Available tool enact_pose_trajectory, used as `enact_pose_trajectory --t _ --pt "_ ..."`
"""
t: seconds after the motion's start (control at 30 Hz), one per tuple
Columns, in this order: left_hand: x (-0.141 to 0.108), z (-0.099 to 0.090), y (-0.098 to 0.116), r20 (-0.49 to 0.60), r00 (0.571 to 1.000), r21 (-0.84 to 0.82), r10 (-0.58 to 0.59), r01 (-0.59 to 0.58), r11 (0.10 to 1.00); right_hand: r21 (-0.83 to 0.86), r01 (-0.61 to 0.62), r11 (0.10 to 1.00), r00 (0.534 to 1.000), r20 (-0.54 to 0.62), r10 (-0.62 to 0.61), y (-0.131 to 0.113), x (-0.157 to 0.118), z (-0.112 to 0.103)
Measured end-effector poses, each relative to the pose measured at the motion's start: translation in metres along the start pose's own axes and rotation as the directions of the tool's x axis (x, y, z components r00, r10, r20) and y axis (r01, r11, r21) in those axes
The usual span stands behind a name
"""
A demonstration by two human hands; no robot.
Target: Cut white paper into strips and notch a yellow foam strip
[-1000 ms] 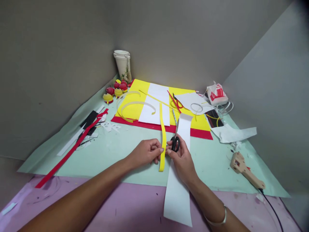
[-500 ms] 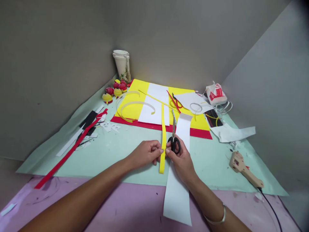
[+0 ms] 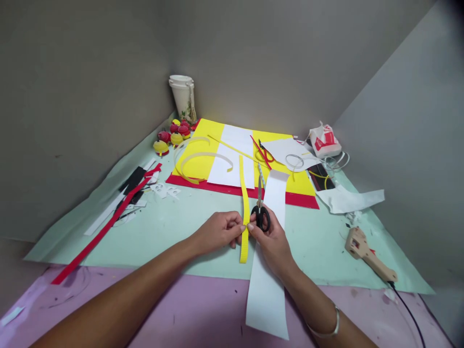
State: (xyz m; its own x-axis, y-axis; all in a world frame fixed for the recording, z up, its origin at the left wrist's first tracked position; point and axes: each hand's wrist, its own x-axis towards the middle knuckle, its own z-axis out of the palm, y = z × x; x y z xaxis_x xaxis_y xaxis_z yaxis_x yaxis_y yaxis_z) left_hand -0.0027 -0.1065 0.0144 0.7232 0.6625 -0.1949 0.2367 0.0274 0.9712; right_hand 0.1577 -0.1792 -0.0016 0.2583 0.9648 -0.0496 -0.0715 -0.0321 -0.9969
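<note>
Between my hands stands a yellow corrugated paper strip (image 3: 244,200), its ridges showing near the lower end. My left hand (image 3: 223,230) pinches its left edge between thumb and fingers. From the other side, the thumb and finger of my right hand (image 3: 270,241) press on the same spot. Black-handled scissors (image 3: 261,217) also rest in my right hand, blades pointing away from me. Under that hand lies a long white paper strip (image 3: 266,299), which hangs toward the front of the table.
Yellow, white and red sheets (image 3: 192,159) lie ahead, with curled strips on them. On the left are a red strip (image 3: 97,237) and scraps. A glue gun (image 3: 369,253) lies right. A white cup (image 3: 183,96) and small red and yellow pieces (image 3: 177,139) stand at the back.
The yellow strip's far end has tilted slightly left and its lower end has dropped a little. Both hands keep nearly the same place and hold.
</note>
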Motion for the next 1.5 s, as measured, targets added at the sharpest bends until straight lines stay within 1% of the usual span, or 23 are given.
enact_pose_trajectory --t 0.13,0.23,0.4,0.53,0.7,0.9,1.13,1.23,1.33,1.5 --pt "0.0005 -0.0005 -0.0009 0.006 1.000 -0.003 -0.015 0.015 1.000 0.029 0.025 0.999 1.000 0.008 -0.025 0.0024 0.0002 -0.0009" --pt "0.0007 -0.0004 -0.0008 0.004 1.000 -0.004 -0.022 0.022 1.000 0.053 0.021 0.998 1.000 0.015 -0.022 0.0015 -0.0001 -0.0010" --pt "0.0010 -0.0006 -0.0006 0.015 1.000 0.016 -0.011 0.011 1.000 -0.038 0.022 0.999 1.000 -0.002 -0.022 -0.0001 0.0008 -0.0009" --pt "0.0012 -0.0011 -0.0016 0.025 1.000 0.016 -0.010 0.009 1.000 -0.021 0.035 0.999 0.999 0.018 -0.035 0.0011 0.0013 -0.0012" --pt "0.0009 -0.0011 -0.0017 0.012 1.000 -0.004 -0.021 0.021 1.000 -0.003 0.030 1.000 0.999 0.031 -0.030 0.0000 -0.0002 -0.0012" --pt "0.0005 -0.0008 0.0008 0.017 1.000 -0.005 -0.023 0.024 1.000 -0.054 0.021 0.998 1.000 0.015 -0.020 0.0001 0.0007 -0.0011" --pt "0.0004 -0.0008 0.0011 0.008 0.999 -0.058 -0.046 0.046 0.997 -0.001 -0.001 1.000 1.000 0.015 0.001 -0.0030 -0.0011 -0.0002" --pt "0.0006 -0.0011 0.0014 0.001 0.999 -0.082 -0.049 0.049 0.995 -0.013 0.003 1.000 1.000 0.010 -0.003 -0.0035 -0.0012 0.0005" --pt "0.0008 -0.0014 0.0018 -0.001 0.999 -0.093 -0.042 0.042 0.995 -0.032 0.005 0.999 1.000 0.027 -0.004 -0.0030 -0.0010 0.0010" --pt "0.0017 -0.0020 0.0020 0.000 0.999 -0.098 -0.052 0.051 0.994 0.016 -0.004 1.000 0.999 0.046 0.003 -0.0038 -0.0014 0.0014"
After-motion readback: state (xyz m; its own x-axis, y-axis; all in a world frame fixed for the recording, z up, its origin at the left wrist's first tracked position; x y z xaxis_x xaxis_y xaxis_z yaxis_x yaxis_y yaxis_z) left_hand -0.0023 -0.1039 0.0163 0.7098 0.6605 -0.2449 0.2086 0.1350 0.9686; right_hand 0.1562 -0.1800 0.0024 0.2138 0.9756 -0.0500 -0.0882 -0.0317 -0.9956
